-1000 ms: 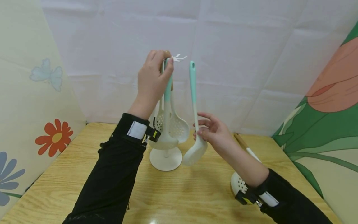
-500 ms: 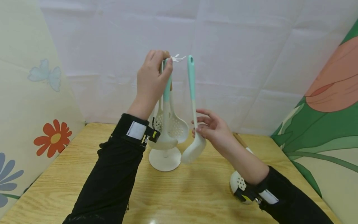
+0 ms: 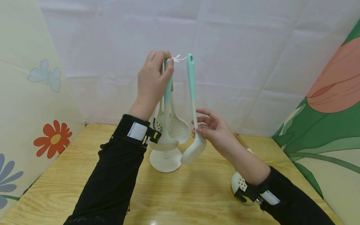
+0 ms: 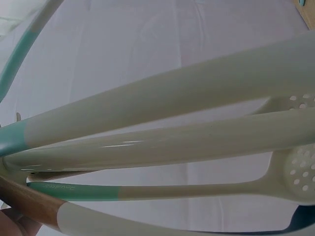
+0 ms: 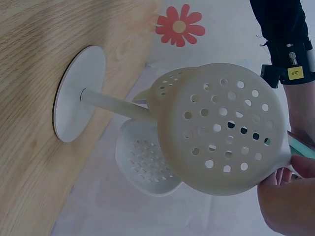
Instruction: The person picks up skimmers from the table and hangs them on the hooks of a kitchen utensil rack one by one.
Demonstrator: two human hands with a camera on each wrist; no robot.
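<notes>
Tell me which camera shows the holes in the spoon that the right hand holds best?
The right wrist view: the cream perforated spoon with the teal handle fills the picture, holes facing the camera. The head view shows it edge-on in the right hand. In the left wrist view I cannot tell it from the other handles.

**Cream, teal and painted flowers**

I see the skimmer (image 3: 192, 103) with a teal upper handle and a cream lower part; its bowl (image 5: 224, 130) is cream, dotted with round holes. The hanging utensils (image 3: 168, 125) share that cream-and-teal scheme, and one handle (image 4: 29, 204) shows brown wood above its cream. The stand (image 3: 166, 159) is plain cream. I make out black sleeves (image 3: 112, 175) with white patches at the wrists. The table (image 3: 197, 193) is light yellow wood grain. The backdrop (image 3: 239, 47) is white; the left panel (image 3: 28, 93) carries a pale blue butterfly and an orange-red flower with a yellow centre, the right panel (image 3: 332, 109) green leaves and a salmon bloom.
</notes>
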